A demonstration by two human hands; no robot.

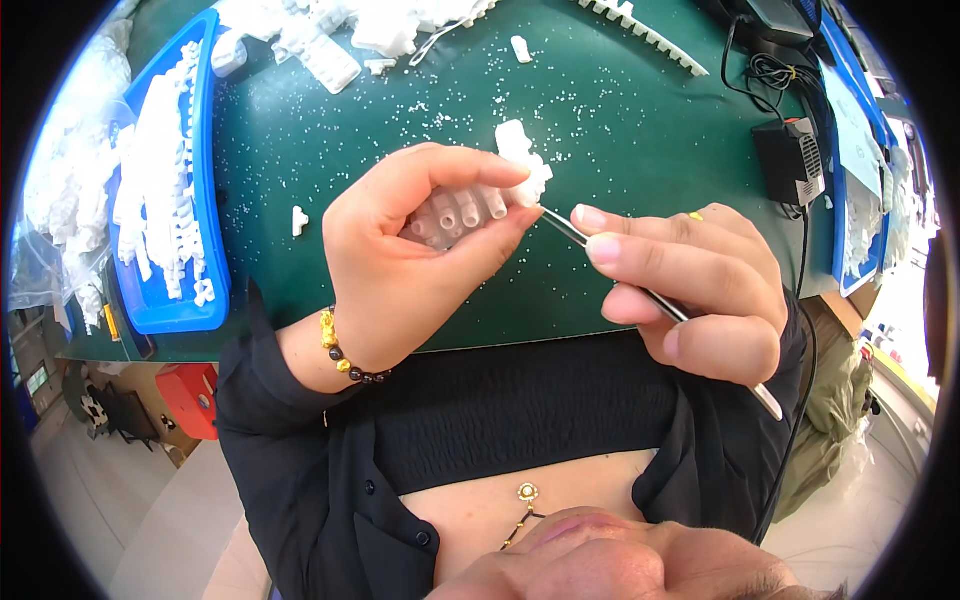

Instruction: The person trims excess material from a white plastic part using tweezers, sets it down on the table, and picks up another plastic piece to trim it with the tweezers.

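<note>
My left hand [400,250] is closed around a white, translucent molded part [455,215] with several short tubes along it. The part's brighter end [522,165] sticks out past my thumb and forefinger. My right hand [700,285] pinches a slim, pen-like metal tool [662,304]. Its thin tip meets the part's edge or lies just beside it, close to my left fingertips; I cannot tell whether they touch. The tool's pale rear end comes out below my right hand.
White crumbs dot the green tabletop [300,140]. A blue tray [205,315] of white parts stands at left, with a small white piece [299,221] near it. More white parts [330,65] lie at the back. A black power adapter [788,160] with cables sits at right, near another blue tray [845,150].
</note>
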